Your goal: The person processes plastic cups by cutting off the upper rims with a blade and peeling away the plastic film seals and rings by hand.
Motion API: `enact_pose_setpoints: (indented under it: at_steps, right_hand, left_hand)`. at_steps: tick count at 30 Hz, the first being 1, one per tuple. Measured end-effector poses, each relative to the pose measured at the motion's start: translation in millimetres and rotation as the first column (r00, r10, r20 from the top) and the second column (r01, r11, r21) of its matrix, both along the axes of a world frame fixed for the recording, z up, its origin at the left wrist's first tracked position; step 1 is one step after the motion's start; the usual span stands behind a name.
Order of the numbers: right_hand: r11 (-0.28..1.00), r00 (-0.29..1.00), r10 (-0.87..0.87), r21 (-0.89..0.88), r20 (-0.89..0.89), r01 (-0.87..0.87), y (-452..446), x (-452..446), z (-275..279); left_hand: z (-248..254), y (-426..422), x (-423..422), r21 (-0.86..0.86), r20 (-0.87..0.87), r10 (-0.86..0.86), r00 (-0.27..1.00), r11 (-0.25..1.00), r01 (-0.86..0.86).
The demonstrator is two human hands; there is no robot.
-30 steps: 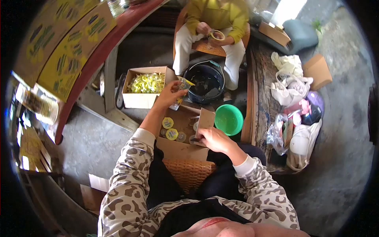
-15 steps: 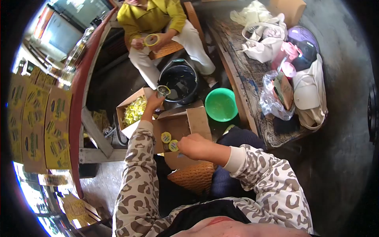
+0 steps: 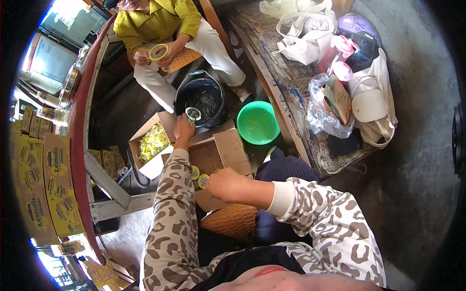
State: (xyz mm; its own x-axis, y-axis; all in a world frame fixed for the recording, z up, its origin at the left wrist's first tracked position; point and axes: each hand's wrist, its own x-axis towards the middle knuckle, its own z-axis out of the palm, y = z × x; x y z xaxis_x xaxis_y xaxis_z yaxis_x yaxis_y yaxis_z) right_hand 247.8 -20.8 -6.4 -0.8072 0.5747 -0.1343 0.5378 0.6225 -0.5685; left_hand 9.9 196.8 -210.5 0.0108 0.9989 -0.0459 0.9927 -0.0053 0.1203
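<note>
My left hand [image 3: 183, 130] grips a small clear cup [image 3: 193, 115] at the near rim of a dark bucket [image 3: 200, 99] with liquid and thin scraps in it. My right hand [image 3: 225, 185] is curled closed over the near side of an open cardboard box [image 3: 206, 154]; what its fingers hold, if anything, is hidden. Right by its fingertips are two round yellow-labelled pieces [image 3: 203, 181], apparently in the box. Left of the box, a smaller carton [image 3: 138, 137] holds a heap of crumpled yellow-and-clear pieces [image 3: 154, 143].
A green basin [image 3: 258, 122] stands right of the bucket. Opposite, a seated person [image 3: 160, 24] holds a yellow-rimmed ring-like piece [image 3: 158, 52]. Bags, a purple helmet [image 3: 359, 36] and a pink bottle lie on the patterned bench [image 3: 291, 92]. Stacked yellow cartons [image 3: 58, 179] stand at left.
The view has shifted, so most things appear further left. My left hand has turned the clear cup over the bucket's rim. My right hand stays closed beside the yellow-labelled pieces.
</note>
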Motion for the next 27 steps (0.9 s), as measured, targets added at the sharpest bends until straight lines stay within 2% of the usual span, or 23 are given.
enact_pose_setpoints:
  at_steps: [1, 2, 3, 5, 6, 8, 9, 11, 12, 13, 14, 16, 19, 21, 23, 24, 25, 27]
  right_hand:
    - [1.0, 0.999, 0.024, -0.019, 0.023, -0.024, 2.3, 1.9, 3.9]
    - [0.998, 0.998, 0.049, -0.038, 0.044, -0.048, 4.0, 2.7, 6.6]
    - [0.998, 0.998, 0.054, -0.036, 0.039, -0.053, 4.0, 3.1, 7.6]
    - [0.998, 0.999, 0.024, -0.053, 0.032, -0.022, 4.1, 1.5, 4.7]
    - [0.999, 0.999, 0.025, -0.048, 0.03, -0.024, 4.6, 2.0, 3.5]
    - [0.995, 0.999, -0.027, -0.093, 0.038, 0.031, 5.6, 3.7, 2.1]
    - [0.996, 0.999, -0.016, -0.087, 0.037, 0.019, 8.1, 5.3, 3.8]
    - [0.998, 0.995, 0.049, -0.048, 0.092, -0.045, 14.0, 9.5, 9.5]
    - [0.997, 0.994, 0.064, -0.038, 0.089, -0.06, 14.0, 8.8, 5.9]
    - [0.999, 0.999, 0.02, 0.035, 0.029, -0.021, 15.2, 7.1, -0.9]
    - [0.994, 0.999, -0.018, 0.105, -0.036, 0.022, 15.8, 5.0, -6.9]
    - [0.994, 0.999, -0.04, 0.1, -0.035, 0.044, 20.1, 0.9, -2.8]
    - [0.989, 0.994, -0.11, 0.102, 0.022, 0.107, 29.9, -7.1, -11.2]
    - [0.973, 0.976, -0.204, 0.096, -0.075, 0.211, 32.5, -5.2, -4.5]
    - [0.964, 0.94, -0.256, 0.017, -0.226, 0.267, 38.0, -1.7, -5.0]
    - [0.941, 0.898, -0.324, -0.007, -0.297, 0.337, 38.6, -1.8, -4.4]
    - [0.932, 0.872, -0.352, -0.038, -0.34, 0.361, 41.0, -1.7, -3.6]
    - [0.907, 0.812, -0.415, -0.125, -0.41, 0.401, 46.1, -3.5, -1.9]
  left_hand:
    - [1.2, -1.9, -0.7, 0.13, -0.006, 0.004, 1.0, 0.992, -0.003]
    - [3.4, -3.8, -2.0, 0.052, -0.039, -0.042, 0.998, 0.998, 0.044]
    - [7.2, -4.2, -4.4, 0.054, -0.043, -0.037, 0.998, 0.998, 0.039]
    - [12.8, -2.1, -8.5, -0.106, 0.009, 0.05, 0.999, 0.993, -0.048]
    - [19.9, -3.4, -8.6, -0.101, 0.007, 0.051, 0.999, 0.994, -0.05]
    - [46.0, -12.2, -4.9, -0.012, 0.295, 0.177, 0.939, 0.983, -0.182]
    - [60.6, -21.4, -2.4, -0.006, 0.295, 0.187, 0.937, 0.981, -0.194]
    - [87.9, -41.8, -0.7, 0.048, 0.545, 0.145, 0.826, 0.978, -0.204]
    - [83.9, -40.7, -14.8, 0.0, 0.628, 0.141, 0.765, 0.983, -0.181]
    - [101.5, -52.2, -15.0, 0.012, 0.625, 0.145, 0.767, 0.981, -0.196]
    - [118.6, -68.3, -15.5, -0.005, 0.719, 0.12, 0.685, 0.986, -0.168]
    - [150.6, -95.4, -17.1, -0.005, 0.84, 0.07, 0.539, 0.993, -0.12]
    - [189.7, -132.6, -25.1, 0.077, 0.831, -0.015, 0.555, 0.993, -0.088]
    - [204.9, -154.0, -29.6, 0.175, 0.778, -0.084, 0.623, 0.981, -0.086]
    - [210.3, -172.1, -31.3, 0.296, 0.677, -0.138, 0.723, 0.95, -0.096]
    - [212.6, -181.7, -28.3, 0.286, 0.724, -0.137, 0.675, 0.951, -0.114]
    - [205.6, -185.1, -31.8, 0.318, 0.669, -0.126, 0.733, 0.939, -0.129]
    - [204.1, -199.8, -23.5, 0.233, 0.819, -0.108, 0.564, 0.96, -0.155]
